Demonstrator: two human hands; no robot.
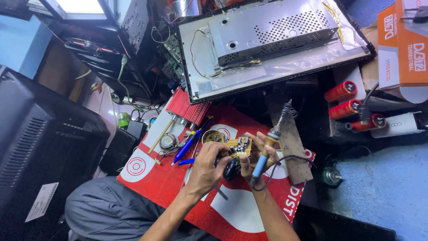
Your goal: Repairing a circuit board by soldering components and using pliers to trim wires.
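Near the middle of the red-and-white printed mat [169, 183], which serves as the work surface on the floor, two bare hands meet over a small yellowish circuit board [239, 146]. The left hand [206, 168] curls its fingers around the board's near-left side, closed on it, with a dark rounded part [231, 169] hanging just below the board. The right hand [258, 154] touches the board's right edge and is at the same time wrapped around the blue handle of a soldering iron [269, 145]; the iron's metal tip points up and away from the person, over a worn wooden plank [292, 147] lying along the mat's right edge. A black cord [285, 160] loops from the handle's lower end across the mat.

Just left of the board lie a small round tin [212, 136], a blue pen-like tool [189, 143], a small round speaker [168, 141] and a thin wooden stick [161, 134]. A red finned metal case [187, 108] sits at the mat's far edge. Beyond it rests an opened flat-panel chassis [276, 40] with a perforated metal shield. Three red cylindrical capacitors [352, 107] lie to the right, near an orange-and-white carton [403, 44]. A large black set [40, 134] stands at the left. The person's grey-trousered knee [107, 209] shows at the near edge.
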